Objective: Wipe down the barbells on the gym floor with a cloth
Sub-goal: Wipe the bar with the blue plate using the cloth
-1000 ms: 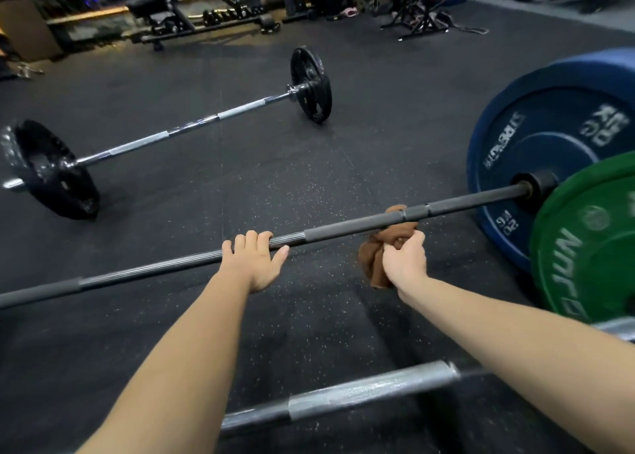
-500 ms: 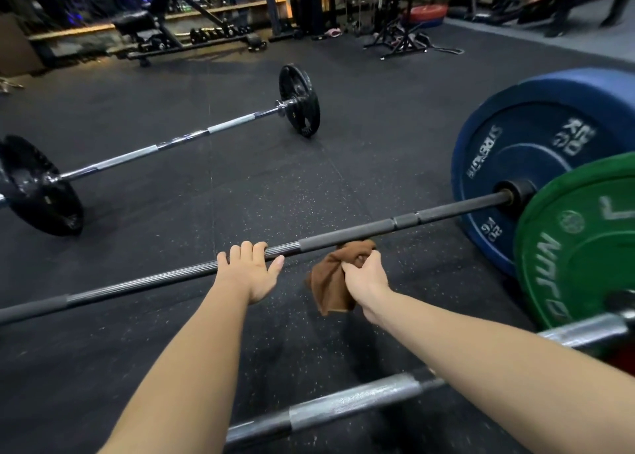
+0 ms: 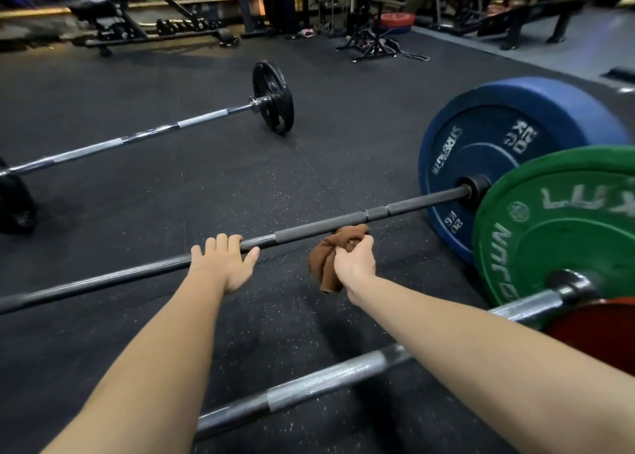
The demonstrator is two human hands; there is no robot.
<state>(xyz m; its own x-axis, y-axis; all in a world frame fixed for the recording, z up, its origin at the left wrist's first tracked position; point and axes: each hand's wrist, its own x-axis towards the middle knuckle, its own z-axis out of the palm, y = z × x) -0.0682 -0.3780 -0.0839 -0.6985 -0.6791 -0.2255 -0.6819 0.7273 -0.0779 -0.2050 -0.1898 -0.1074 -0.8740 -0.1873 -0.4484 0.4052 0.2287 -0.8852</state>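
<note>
Head cam: the person is leaning over the gym floor, with both bare arms reaching forward and down toward the middle bar.

Left hand [image 3: 225,264]: it's resting palm down on top of the dark barbell [image 3: 137,275]. The four fingers are lying close together across the ridged part, and the thumb is sticking out sideways, not wrapping anything.

Right hand [image 3: 355,266]: it's bunching the brown cloth [image 3: 326,259] in a fist, with the fingers clamping tight around it.

Cloth spot: the top of the wad is pressing against the near side of the dark barbell, on the smooth stretch a little right of the left hand. The rest is hanging down beside the wrist.

Dark barbell's end: it's running off right into a blue plate [image 3: 515,164], which is sitting on the speckled rubber floor [image 3: 206,195].

Closest bar: a chrome barbell [image 3: 309,390] is lying nearest the person, and the right forearm is crossing over it. It's carrying a green plate [image 3: 556,233] that's covering part of the blue one, with a red plate [image 3: 598,330] peeking in beside it.

Far bar: the far barbell [image 3: 154,134] is lying well apart at the back. It's wearing a black plate [image 3: 273,97] on its right end, and another plate is getting cut off at the left edge.

Background: a bench [image 3: 96,8] and some racks are sitting along the back, too blurry to make out much.
</note>
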